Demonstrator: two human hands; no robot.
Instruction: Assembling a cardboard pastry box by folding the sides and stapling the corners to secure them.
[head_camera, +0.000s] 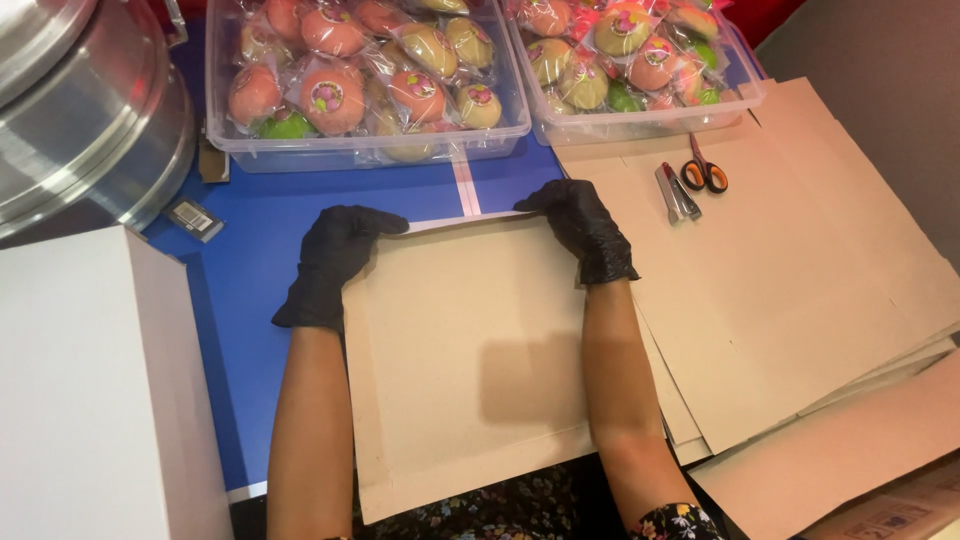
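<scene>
A flat brown cardboard sheet (470, 350) lies on the blue table (250, 260) in front of me. My left hand (335, 260), in a black glove, grips the sheet's far left corner. My right hand (585, 228), also in a black glove, pinches the far right part of the same edge, where a narrow flap is folded up. Both forearms rest along the sheet's sides.
A stack of flat cardboard sheets (790, 280) lies at the right, with orange-handled scissors (705, 170) and a metal stapler (677, 192) on it. Two clear bins of wrapped round buns (360, 75) (630, 55) stand at the back. A metal pot (80, 110) and white box (90, 390) are at the left.
</scene>
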